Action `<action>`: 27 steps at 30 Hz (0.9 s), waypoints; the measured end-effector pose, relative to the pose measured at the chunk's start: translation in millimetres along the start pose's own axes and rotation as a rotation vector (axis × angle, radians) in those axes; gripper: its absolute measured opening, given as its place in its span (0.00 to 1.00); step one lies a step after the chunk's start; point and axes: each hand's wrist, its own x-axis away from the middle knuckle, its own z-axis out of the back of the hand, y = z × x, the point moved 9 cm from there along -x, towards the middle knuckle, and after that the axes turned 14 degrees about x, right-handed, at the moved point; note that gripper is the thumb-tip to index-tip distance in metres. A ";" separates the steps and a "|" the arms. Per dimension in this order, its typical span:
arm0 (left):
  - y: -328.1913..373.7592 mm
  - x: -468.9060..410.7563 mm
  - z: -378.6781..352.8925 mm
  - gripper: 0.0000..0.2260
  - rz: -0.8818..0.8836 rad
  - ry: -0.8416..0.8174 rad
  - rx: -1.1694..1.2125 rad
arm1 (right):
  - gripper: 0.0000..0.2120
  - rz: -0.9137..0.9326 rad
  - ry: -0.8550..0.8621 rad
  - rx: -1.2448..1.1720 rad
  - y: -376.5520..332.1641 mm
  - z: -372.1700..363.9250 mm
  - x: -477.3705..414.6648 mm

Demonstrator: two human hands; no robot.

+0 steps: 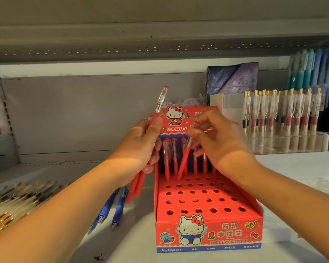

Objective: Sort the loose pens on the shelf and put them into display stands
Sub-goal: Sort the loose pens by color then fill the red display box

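Observation:
A red Hello Kitty display stand (207, 230) with rows of holes stands on the shelf in front of me. Several red pens (171, 160) stand upright in its back row. My left hand (141, 147) grips a bunch of red pens (158, 109), their clear tops pointing up and red barrels hanging below the fist. My right hand (218, 141) pinches a single red pen (184, 160), tilted, with its tip down at a hole in the back rows. Two loose blue pens (110, 207) lie on the shelf left of the stand.
A heap of loose gold-trimmed pens (17, 200) lies at the far left. A clear stand full of gold-clipped pens (281, 118) sits at the right, with blue and teal pens (311, 71) behind it. The upper shelf (160, 44) hangs close overhead.

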 end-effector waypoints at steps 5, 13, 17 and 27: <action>-2.0 1.1 -1.4 0.09 0.019 -0.037 0.039 | 0.18 0.009 0.004 0.008 -1.4 -0.6 0.1; -2.5 0.5 -2.8 0.06 0.049 -0.051 0.110 | 0.21 -0.086 0.026 0.072 14.0 0.4 -5.2; -2.2 0.2 -1.7 0.06 0.050 -0.053 0.130 | 0.22 -0.104 0.000 0.099 18.4 -2.7 -5.8; -3.7 -1.1 -8.3 0.04 -0.013 -0.129 0.084 | 0.20 0.076 -0.401 0.290 -1.2 -40.9 13.1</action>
